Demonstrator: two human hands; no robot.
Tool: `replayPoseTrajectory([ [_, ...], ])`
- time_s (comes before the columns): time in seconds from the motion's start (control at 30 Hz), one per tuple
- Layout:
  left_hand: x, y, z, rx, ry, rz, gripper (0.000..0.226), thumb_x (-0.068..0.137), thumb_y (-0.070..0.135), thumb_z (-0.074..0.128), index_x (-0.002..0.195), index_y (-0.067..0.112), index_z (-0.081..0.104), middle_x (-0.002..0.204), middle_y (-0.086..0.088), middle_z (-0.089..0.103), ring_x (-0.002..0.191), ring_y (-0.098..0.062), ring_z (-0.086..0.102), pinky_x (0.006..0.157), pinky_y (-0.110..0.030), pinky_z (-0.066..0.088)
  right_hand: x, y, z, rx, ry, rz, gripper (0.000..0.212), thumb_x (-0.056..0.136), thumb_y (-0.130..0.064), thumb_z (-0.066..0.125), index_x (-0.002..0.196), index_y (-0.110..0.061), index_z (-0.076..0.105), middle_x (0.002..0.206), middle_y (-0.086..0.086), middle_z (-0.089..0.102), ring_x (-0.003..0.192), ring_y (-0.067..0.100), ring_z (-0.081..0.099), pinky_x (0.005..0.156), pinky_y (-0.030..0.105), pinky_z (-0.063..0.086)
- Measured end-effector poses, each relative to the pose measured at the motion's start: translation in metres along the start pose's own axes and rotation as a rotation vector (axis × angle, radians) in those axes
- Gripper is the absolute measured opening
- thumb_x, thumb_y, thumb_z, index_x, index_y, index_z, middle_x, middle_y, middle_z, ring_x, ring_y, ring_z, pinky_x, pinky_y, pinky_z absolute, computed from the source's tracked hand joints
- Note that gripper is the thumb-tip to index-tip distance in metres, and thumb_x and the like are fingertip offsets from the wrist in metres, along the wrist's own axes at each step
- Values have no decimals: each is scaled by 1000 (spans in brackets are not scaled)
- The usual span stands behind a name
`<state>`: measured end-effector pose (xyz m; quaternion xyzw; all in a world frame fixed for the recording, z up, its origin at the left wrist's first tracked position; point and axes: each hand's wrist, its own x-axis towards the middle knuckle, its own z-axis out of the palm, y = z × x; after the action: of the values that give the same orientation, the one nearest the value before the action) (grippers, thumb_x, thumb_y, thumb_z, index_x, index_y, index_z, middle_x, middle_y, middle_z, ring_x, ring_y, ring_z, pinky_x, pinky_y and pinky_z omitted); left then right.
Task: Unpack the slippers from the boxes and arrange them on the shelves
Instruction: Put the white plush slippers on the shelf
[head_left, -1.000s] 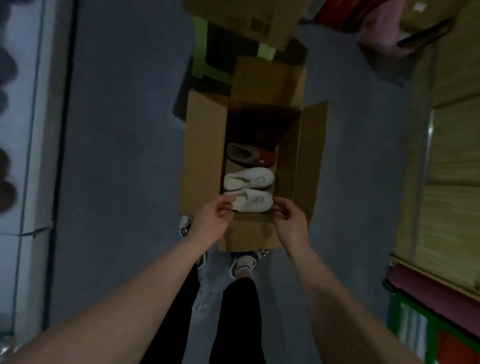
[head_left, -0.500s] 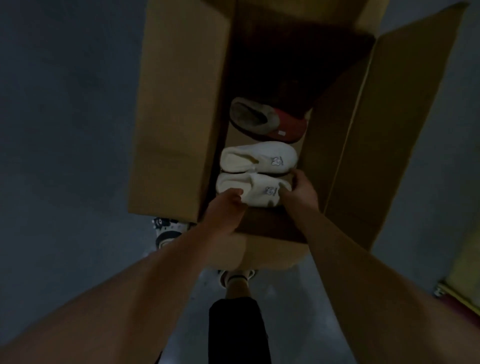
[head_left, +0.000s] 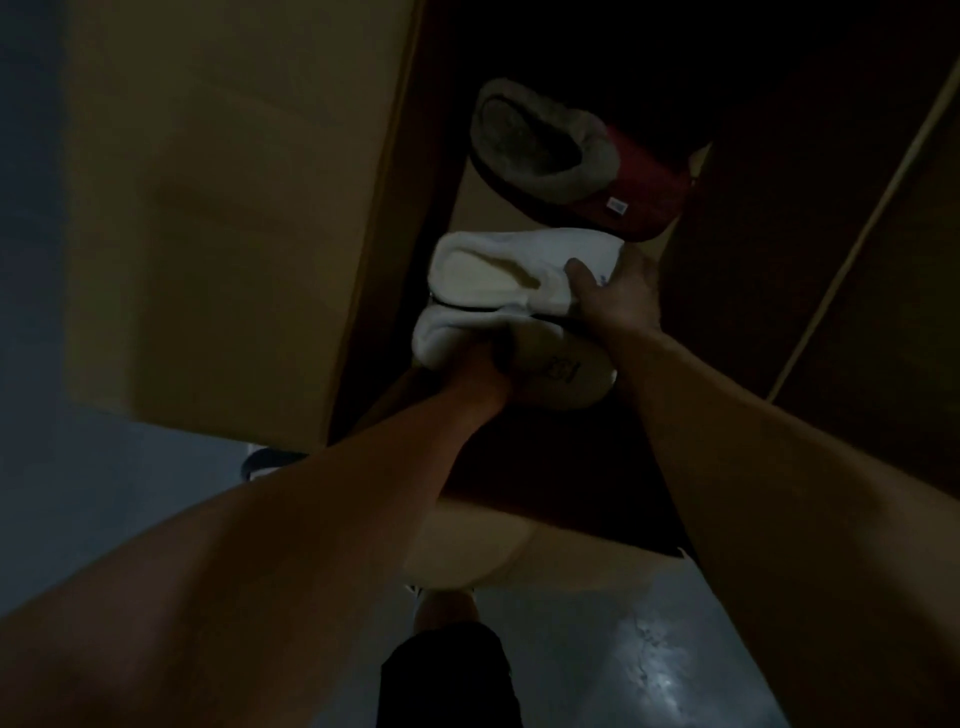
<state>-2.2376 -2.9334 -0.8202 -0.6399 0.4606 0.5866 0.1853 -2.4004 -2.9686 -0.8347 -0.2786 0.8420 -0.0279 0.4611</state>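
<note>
An open cardboard box (head_left: 234, 218) fills the view, seen from very close. Inside lie two white slippers and a red slipper (head_left: 587, 166) with grey lining at the far end. My left hand (head_left: 483, 369) grips the nearer white slipper (head_left: 561, 374), which is tilted up off the box floor. My right hand (head_left: 618, 301) holds the toe of the farther white slipper (head_left: 498, 275), thumb on top. Both forearms reach in from the bottom of the frame.
The box's left flap and right flap (head_left: 831, 234) stand open on either side. Grey floor (head_left: 623, 665) shows below the box, with my legs and a shoe (head_left: 270, 462) near its front edge. The scene is dark.
The camera has dropped much closer to the box. My left hand has closed on the nearer white slipper and tipped it up; my right hand has shifted onto the farther white slipper.
</note>
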Motion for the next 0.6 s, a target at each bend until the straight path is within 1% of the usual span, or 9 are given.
replayPoseTrajectory([
  [0.1,6,-4,5,54,0,-21,42,95,17,61,134,3,54,138,-17,54,129,-31,49,106,-33,36,5,11,2,69,1,7,95,86,-60,63,157,-16,17,162,11,16,148,31,20,119,47,26],
  [0.2,3,3,1,46,-41,-38,42,96,20,59,134,2,54,139,-16,54,129,-30,49,104,-30,35,6,15,-4,139,-8,63,101,82,-60,69,157,-17,17,160,11,16,144,32,28,116,43,33],
  [0.23,5,2,1,73,-67,-42,43,98,20,56,137,2,51,142,-16,51,132,-30,46,105,-30,33,6,16,-6,124,-14,82,100,81,-61,68,156,-17,20,159,12,17,142,33,32,112,40,36],
  [0.3,2,4,-2,121,-177,-77,45,104,19,44,145,1,39,151,-16,39,139,-30,37,110,-32,26,5,15,-13,59,-39,88,92,83,-62,66,153,-16,30,154,14,21,136,34,39,104,34,38],
  [0.33,1,5,-4,105,-188,-86,45,105,18,39,147,2,34,154,-17,34,141,-30,34,113,-34,24,4,13,-15,16,-56,80,87,84,-62,65,151,-16,34,152,15,23,133,35,41,101,32,39],
  [0.37,0,6,-6,73,-169,-94,45,106,16,36,148,2,33,154,-18,33,141,-31,33,114,-35,23,3,10,-19,-29,-72,75,84,85,-62,63,150,-15,36,150,16,25,131,36,43,101,33,39],
  [0.43,-6,8,-10,105,-165,-104,44,106,11,33,149,1,29,154,-19,32,141,-32,33,114,-36,23,0,1,-23,-119,-98,84,83,87,-61,61,148,-11,36,148,19,28,127,37,46,99,36,42],
  [0.5,-15,10,-15,109,-129,-102,45,106,9,31,150,1,24,155,-19,30,141,-32,33,112,-31,22,-10,-8,-25,-191,-96,81,81,90,-59,58,146,-5,34,145,21,33,126,37,47,96,37,42],
  [0.6,-32,17,-22,53,-81,-112,44,107,12,29,150,4,24,156,-16,30,141,-30,32,105,-25,21,-29,-18,-29,-173,-53,43,76,91,-51,62,141,-1,35,141,21,45,126,35,48,93,36,42],
])
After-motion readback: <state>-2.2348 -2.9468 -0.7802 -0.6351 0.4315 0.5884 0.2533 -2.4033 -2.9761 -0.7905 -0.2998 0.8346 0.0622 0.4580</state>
